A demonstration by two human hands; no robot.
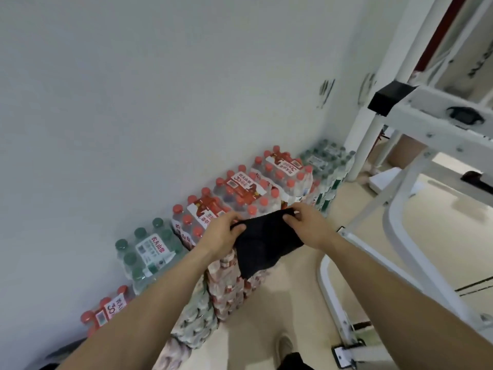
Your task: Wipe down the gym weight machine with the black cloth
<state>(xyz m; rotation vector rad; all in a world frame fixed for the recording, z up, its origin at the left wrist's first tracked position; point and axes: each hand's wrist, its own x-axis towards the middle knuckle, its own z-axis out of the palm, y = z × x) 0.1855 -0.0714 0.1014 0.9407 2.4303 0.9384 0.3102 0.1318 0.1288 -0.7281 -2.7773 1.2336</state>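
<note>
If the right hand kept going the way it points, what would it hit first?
Likely the packs of red-capped bottles beyond the black cloth it grips, though the right hand may pass above them; depth is unclear.

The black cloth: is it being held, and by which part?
The left hand pinches the black cloth at its upper left corner, the right hand at its upper right; the rest hangs.

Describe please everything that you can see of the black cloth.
The black cloth looks soft, thin and plain. The left hand pinches its upper left edge and the right hand its upper right edge, so the top is stretched between them and the rest hangs down to a loose point. It is in the air before the bottle packs, not touching the white machine.
</note>
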